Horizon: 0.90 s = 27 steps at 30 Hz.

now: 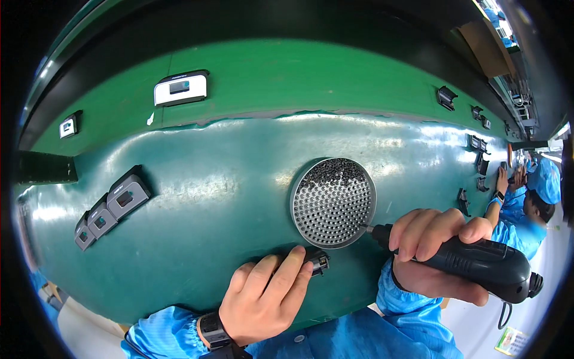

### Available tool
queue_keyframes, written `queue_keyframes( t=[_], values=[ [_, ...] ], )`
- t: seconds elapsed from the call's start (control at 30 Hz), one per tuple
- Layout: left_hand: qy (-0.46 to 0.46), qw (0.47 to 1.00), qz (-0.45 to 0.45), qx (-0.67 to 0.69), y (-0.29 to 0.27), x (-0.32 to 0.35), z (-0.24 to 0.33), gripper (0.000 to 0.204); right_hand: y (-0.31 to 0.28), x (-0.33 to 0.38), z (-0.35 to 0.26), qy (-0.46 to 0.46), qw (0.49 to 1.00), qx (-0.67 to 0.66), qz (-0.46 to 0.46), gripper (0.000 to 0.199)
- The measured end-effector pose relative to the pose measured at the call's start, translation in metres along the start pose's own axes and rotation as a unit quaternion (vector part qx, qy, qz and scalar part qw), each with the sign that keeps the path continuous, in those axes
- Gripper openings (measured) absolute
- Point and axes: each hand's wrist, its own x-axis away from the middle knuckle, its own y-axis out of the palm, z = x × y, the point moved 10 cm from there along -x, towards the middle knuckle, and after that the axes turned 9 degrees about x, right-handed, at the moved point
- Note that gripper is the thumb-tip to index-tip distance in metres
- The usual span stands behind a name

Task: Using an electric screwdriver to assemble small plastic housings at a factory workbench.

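My right hand (433, 248) is wrapped around a black electric screwdriver (472, 263). Its bit points left and reaches the lower right rim of a round metal screw tray (333, 239). Rows of small holes cover the tray's floor, and dark little screws (338, 172) are heaped along its far side. Just below the tray, my left hand (263, 293) is closed over a small dark plastic housing (318, 262) on the bench. Only the housing's right end shows; my fingers hide the rest.
Three grey housings (128, 194) stand in a row on the green bench mat (197, 239) at left. White-fronted housings (180, 88) sit on the lighter green strip behind. Several black parts (478, 143) lie at right, near a co-worker in blue (520, 230).
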Motion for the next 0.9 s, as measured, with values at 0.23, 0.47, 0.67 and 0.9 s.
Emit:
queue_keyframes(
  t=[0.23, 0.47, 0.67, 0.9],
  values=[
    [-0.02, 0.999, -0.023, 0.011, -0.011, 0.005, -0.003, 0.036, 0.01, 0.003, -0.001, -0.01, 0.999, -0.005, -0.031, 0.078],
    [-0.018, 0.997, -0.028, 0.071, -0.019, 0.014, -0.01, 0.054, 0.002, 0.016, -0.004, 0.042, 0.999, -0.007, 0.021, 0.08],
    [-0.047, 0.994, 0.0, 0.1, -0.017, 0.014, -0.018, 0.058, 0.003, 0.016, -0.002, 0.026, 0.999, 0.005, 0.027, 0.081],
    [-0.061, 0.991, 0.021, 0.118, -0.022, 0.011, -0.015, 0.043, 0.002, 0.009, -0.004, 0.028, 0.999, 0.001, 0.023, 0.08]
  ],
)
